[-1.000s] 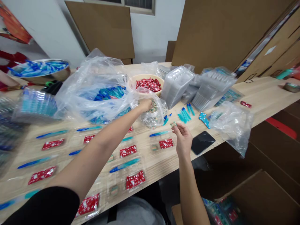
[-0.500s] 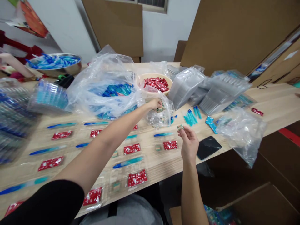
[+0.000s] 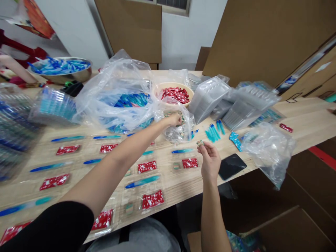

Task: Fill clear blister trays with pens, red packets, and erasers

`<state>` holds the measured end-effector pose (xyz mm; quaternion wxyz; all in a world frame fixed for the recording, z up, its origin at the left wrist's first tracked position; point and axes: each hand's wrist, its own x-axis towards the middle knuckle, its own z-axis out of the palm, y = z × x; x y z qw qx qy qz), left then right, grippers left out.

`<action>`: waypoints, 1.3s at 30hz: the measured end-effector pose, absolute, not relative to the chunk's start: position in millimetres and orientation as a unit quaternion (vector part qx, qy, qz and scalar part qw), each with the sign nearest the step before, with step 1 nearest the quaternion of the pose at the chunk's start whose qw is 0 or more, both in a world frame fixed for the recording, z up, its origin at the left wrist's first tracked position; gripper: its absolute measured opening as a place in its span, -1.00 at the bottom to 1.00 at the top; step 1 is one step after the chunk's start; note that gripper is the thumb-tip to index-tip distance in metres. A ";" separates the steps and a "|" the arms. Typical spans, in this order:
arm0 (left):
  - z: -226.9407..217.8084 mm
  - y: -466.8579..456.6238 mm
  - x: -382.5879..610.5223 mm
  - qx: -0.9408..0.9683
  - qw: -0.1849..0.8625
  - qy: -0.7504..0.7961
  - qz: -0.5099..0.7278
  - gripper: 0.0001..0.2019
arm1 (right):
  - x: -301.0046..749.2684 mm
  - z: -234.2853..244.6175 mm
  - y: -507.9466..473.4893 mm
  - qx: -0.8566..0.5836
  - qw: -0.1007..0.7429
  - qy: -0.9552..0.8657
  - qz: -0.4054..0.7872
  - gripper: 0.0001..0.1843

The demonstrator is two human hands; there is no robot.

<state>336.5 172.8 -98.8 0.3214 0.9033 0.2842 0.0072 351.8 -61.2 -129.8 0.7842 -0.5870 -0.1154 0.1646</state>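
My left hand (image 3: 176,119) reaches into the mouth of a clear plastic bag (image 3: 175,135) of small green-and-tan blocks. Its fingers are closed, and anything between them is hidden. Between thumb and fingertips, my right hand (image 3: 210,156) pinches one small green-and-tan block (image 3: 200,142) above the table. Rows of clear blister trays lie in front of me, with blue-to-teal pens (image 3: 142,181) and red dotted packets (image 3: 153,199) in them. In some trays a small block (image 3: 128,209) also sits in a compartment. My left forearm covers part of the rows.
Behind the bag stand a cream bowl (image 3: 159,88) of red packets and stacked clear trays (image 3: 208,96). A large bag (image 3: 105,94) and a metal bowl (image 3: 78,74) hold pens. A dark phone (image 3: 232,166) and a crumpled bag (image 3: 267,147) lie right. Another person's arm (image 3: 18,68) shows at far left.
My left hand stays at the small bag, its fingers slightly lower among the blocks. The right hand still pinches its block. The view has shifted slightly.
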 end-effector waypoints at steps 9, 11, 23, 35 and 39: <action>-87.6 170.6 336.6 0.896 0.346 0.270 0.063 -0.77 | 350.4 -131.3 -61.2 -0.577 0.796 -0.107 0.152 -0.60; -78.7 164.8 324.7 0.892 0.357 0.260 0.093 -0.83 | 349.5 -131.8 -61.4 -0.566 0.804 -0.109 0.148 -0.61; -38.0 109.3 239.3 0.689 0.692 0.155 0.151 -0.77 | 323.2 -88.4 -13.7 -0.488 0.822 -0.233 0.179 -0.81; -30.8 88.2 229.8 0.725 0.624 0.171 0.234 -0.79 | 306.3 -87.3 -12.6 -0.536 0.797 -0.271 0.065 -0.88; -32.1 88.7 230.4 0.722 0.620 0.178 0.249 -0.78 | 302.9 -85.9 -13.1 -0.493 0.825 -0.255 0.108 -0.86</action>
